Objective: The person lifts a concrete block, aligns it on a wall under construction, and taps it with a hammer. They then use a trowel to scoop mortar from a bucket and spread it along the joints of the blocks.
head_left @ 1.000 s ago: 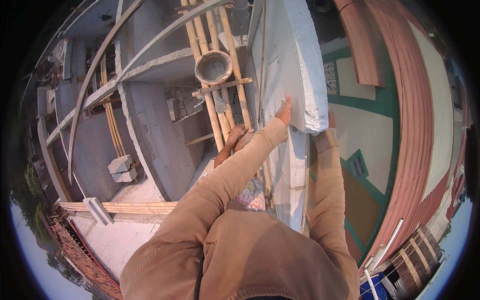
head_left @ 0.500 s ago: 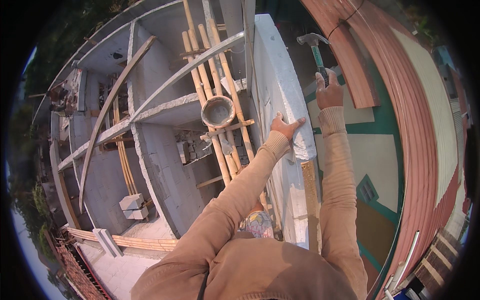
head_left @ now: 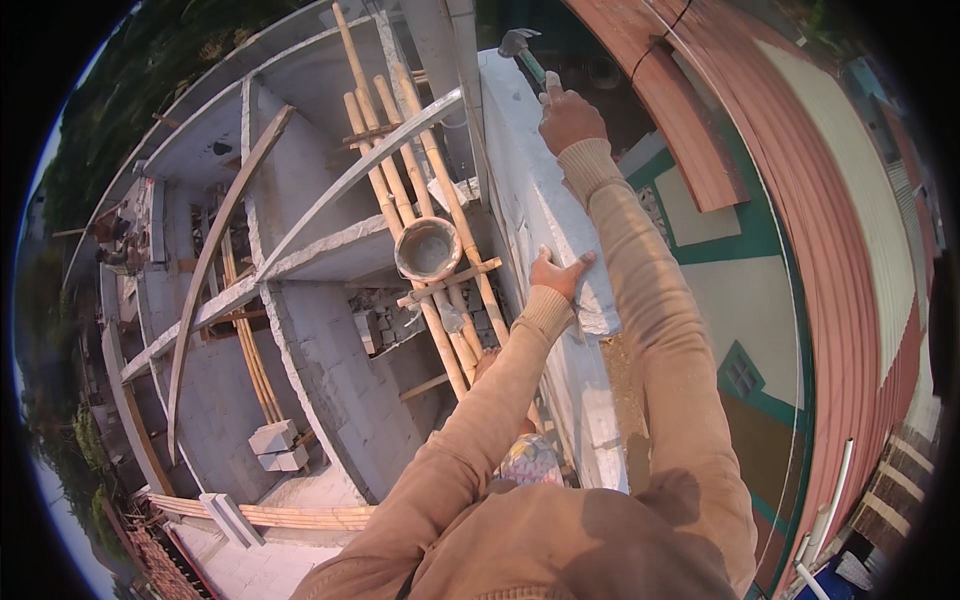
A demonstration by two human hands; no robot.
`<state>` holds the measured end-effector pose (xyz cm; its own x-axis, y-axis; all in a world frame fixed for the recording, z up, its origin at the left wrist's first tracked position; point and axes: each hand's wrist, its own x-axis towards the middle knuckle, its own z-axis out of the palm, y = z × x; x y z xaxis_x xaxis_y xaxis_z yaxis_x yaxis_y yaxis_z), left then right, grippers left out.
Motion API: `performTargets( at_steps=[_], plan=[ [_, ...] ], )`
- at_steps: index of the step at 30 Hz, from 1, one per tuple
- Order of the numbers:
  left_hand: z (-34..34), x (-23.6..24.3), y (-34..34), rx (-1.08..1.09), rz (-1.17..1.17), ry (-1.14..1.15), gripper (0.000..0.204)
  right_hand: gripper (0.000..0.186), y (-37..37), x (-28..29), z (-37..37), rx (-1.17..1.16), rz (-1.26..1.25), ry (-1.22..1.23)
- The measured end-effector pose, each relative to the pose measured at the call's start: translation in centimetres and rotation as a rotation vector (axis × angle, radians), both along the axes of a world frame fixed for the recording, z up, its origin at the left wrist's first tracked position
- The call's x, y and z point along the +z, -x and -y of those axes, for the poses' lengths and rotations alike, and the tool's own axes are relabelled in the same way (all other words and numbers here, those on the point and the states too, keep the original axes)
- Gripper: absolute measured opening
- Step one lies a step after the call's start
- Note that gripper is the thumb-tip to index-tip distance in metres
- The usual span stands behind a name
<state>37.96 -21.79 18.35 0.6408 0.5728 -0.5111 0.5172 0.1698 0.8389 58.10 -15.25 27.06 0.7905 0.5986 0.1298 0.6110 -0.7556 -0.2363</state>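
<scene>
A pale grey, rough-edged block [head_left: 515,170] lies lengthwise atop a narrow wall [head_left: 590,420]. My left hand [head_left: 560,275] grips the block near its near end, thumb and fingers spread over its edge. My right hand [head_left: 570,120] is wrapped round the green-and-black handle of a claw hammer [head_left: 518,45], raised over the block's far part. Just left of the wall, a round mortar basin [head_left: 428,250] rests on several bamboo poles [head_left: 440,340] with short crosspieces. A bare foot [head_left: 488,362] shows on the bamboo below my left forearm, partly hidden by it.
Unroofed block-walled rooms [head_left: 310,370] lie below at the left, crossed by curved battens [head_left: 230,220]. Small stacked blocks [head_left: 275,445] sit there. At the right are a reddish corrugated roof [head_left: 840,300] and a green-and-cream surface [head_left: 740,310]. What looks like a person [head_left: 110,235] is at far left.
My right hand came up from beside the block with the hammer, then moved forward and left over it. My left hand shifted from the block's side to grip over its edge.
</scene>
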Motion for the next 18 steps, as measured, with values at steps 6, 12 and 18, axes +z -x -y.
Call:
performTargets(
  at_steps=[6, 12, 18],
  plan=[
    [1.0, 0.7, -0.2, 0.045, -0.029, 0.079, 0.099, 0.042, -2.8, -2.1, 0.8, 0.050, -0.096, 0.101],
    [3.0, -2.2, 0.8, -0.065, -0.106, 0.041, 0.121, 0.038, -7.1, -6.8, 4.6, -0.280, -0.151, -0.442],
    [4.0, -1.7, 2.5, -0.198, -0.122, 0.042, 0.124, 0.026, -6.8, -13.6, 9.6, -0.554, -1.038, -0.704]
  ],
)
